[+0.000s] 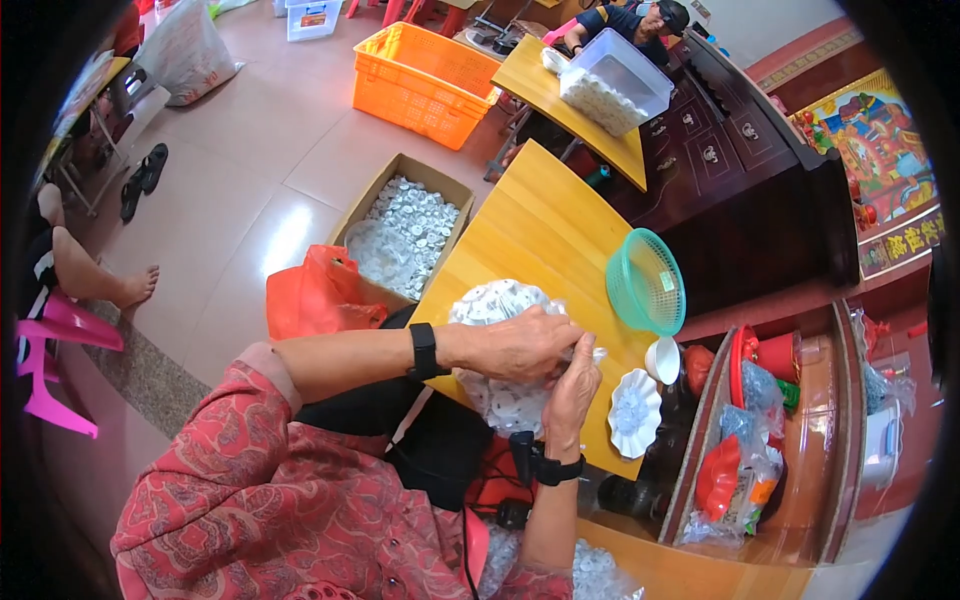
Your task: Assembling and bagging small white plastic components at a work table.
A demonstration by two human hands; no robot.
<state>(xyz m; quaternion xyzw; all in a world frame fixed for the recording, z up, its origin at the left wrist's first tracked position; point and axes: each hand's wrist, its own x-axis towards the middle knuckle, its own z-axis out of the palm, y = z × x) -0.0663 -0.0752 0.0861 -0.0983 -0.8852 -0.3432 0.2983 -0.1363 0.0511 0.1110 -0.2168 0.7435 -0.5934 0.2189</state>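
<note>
A clear plastic bag full of small white pieces with dark marks lies at the near edge of the yellow wooden table. My left hand reaches across it from the left, fingers bent and pinched at the gathered plastic. My right hand comes up from below, its thumb and fingers closed on the same gathered part, and a tuft of clear plastic shows beside the fingertips. The two hands meet there, so the exact grip is partly hidden. Both wrists carry black bands.
On the table's right stand a green mesh basket, a white cup and a scalloped white dish with clear bits. A cardboard box of white pieces, a red bag and an orange crate occupy the floor. Another person sits beyond.
</note>
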